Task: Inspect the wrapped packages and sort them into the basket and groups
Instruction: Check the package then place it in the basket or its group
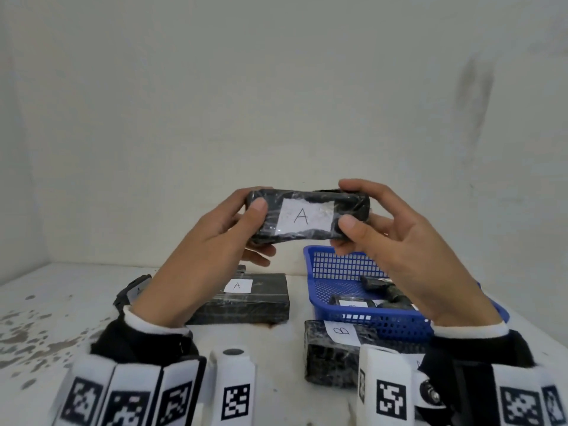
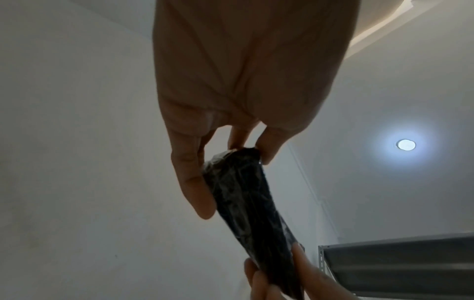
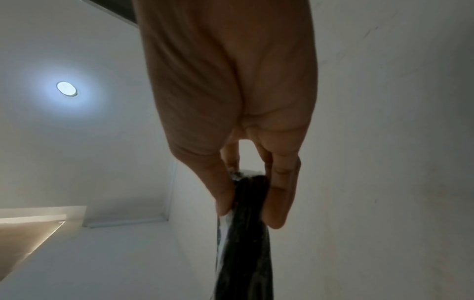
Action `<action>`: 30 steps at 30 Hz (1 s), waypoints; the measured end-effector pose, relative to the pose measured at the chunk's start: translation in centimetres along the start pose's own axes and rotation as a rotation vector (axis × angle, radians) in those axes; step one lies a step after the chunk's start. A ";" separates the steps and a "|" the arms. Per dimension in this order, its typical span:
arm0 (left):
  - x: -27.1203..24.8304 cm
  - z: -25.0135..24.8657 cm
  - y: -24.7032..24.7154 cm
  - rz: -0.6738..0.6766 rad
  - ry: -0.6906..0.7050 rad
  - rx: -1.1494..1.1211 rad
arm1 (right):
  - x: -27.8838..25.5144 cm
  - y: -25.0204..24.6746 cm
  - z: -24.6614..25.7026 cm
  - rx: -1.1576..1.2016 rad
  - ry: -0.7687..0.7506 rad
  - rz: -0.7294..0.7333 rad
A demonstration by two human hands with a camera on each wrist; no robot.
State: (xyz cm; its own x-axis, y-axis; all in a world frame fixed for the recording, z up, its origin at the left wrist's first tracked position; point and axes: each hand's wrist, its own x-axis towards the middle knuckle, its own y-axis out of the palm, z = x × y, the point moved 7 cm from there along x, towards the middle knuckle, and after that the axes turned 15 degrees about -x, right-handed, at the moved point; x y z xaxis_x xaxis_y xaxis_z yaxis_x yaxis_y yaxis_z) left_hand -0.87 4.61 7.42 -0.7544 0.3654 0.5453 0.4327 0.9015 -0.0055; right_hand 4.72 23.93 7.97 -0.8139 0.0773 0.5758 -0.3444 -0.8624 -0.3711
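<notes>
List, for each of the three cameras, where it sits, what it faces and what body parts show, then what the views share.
Head: worn on the head, looking forward and down at the table and blue basket; shows the left hand and right hand, both gripping the package labelled A.
Left wrist: looks along the left palm, upward toward a ceiling light.
Right wrist: looks along the right palm, also upward.
Shared: all three show the held package; both wrist views show the light.

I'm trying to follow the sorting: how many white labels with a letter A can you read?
2: one on the held package between both hands, one on the flat package lying on the table left of the blue basket. Other labels are partly hidden and unreadable.
</notes>
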 end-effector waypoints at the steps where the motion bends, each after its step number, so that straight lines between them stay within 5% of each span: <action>1: 0.0 0.0 0.1 0.014 0.004 0.008 | 0.0 -0.1 -0.1 -0.004 0.006 -0.013; 16: -0.5 -0.2 0.4 0.079 0.015 0.138 | -0.6 0.2 1.1 -0.102 -0.023 0.017; 30: -1.0 -1.0 1.7 -0.051 0.096 0.165 | -1.1 0.1 2.2 -0.236 -0.034 -0.126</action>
State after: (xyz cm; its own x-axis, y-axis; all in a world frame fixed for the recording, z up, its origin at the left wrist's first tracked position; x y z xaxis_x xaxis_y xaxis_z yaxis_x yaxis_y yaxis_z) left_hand 1.18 5.53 7.72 -0.7190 0.3016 0.6261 0.3022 0.9470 -0.1091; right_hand 6.56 22.63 8.91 -0.7429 0.1564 0.6509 -0.5447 -0.7065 -0.4519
